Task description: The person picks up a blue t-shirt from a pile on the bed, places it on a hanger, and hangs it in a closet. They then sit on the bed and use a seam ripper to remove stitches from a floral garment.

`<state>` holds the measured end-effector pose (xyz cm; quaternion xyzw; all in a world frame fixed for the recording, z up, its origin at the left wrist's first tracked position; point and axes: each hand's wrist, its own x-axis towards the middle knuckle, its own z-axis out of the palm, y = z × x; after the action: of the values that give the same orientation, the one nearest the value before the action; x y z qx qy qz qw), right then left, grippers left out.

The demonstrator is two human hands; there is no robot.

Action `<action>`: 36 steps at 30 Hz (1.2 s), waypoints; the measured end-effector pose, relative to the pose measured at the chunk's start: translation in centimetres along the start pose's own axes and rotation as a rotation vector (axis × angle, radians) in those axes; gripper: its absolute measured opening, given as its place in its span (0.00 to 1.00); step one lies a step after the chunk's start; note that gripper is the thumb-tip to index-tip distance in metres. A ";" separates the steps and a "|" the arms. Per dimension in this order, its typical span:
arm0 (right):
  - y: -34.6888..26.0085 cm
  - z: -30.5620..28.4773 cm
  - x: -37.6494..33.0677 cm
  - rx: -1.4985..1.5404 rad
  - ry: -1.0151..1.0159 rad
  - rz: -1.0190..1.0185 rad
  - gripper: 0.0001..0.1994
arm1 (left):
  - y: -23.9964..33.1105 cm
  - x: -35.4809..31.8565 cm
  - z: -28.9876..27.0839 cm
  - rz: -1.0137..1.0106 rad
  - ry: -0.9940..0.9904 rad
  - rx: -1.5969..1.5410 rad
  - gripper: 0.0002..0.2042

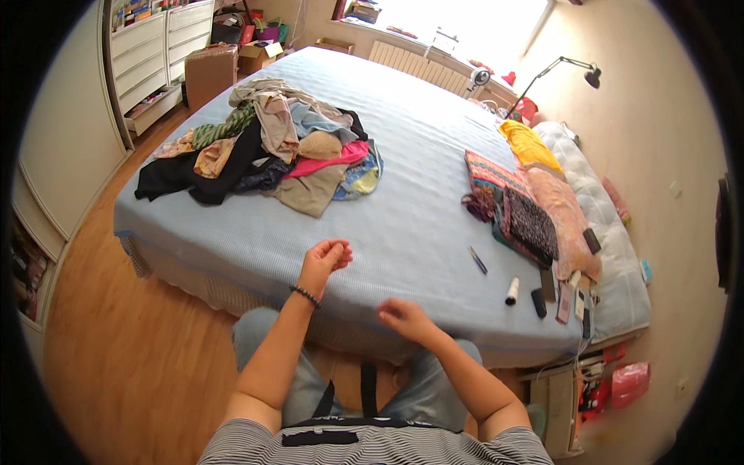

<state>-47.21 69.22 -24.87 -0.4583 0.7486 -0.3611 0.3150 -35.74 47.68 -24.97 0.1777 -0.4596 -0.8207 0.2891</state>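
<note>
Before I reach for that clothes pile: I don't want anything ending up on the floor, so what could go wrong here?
The clothes pile is loose, and a black piece hangs near the bed edge; pulling one item may drag others off. Both hands, left and right, look empty and well short of it, so you would probably have to lean across. The pen and white tube could roll if the bedding shifts.

Clothes pile (pixel 267 147) lies on the bed (pixel 403 225), upper left of frame — folded cloths (pixel 515 209) at right, pen (pixel 477 260) and tube (pixel 512 291) before them. Both hands — left (pixel 325 260), right (pixel 403 318) — hover over the bed's near edge, lower centre.
</note>
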 end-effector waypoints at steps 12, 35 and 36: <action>-13.5 1.3 46.7 0.089 0.277 -0.450 0.18 | -0.2 10.8 -3.3 0.045 0.194 -0.100 0.07; 0.3 -0.4 -0.9 -0.272 0.448 -0.133 0.28 | -6.1 2.0 -0.4 -0.332 0.029 -0.501 0.24; 0.3 -0.6 0.5 -0.339 0.521 -0.256 0.29 | -5.4 0.6 0.8 -0.306 0.013 -0.455 0.23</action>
<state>-47.99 69.02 -24.83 -0.4867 0.7896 -0.3734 -0.0156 -38.33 50.04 -29.23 0.1808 -0.2294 -0.9359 0.1970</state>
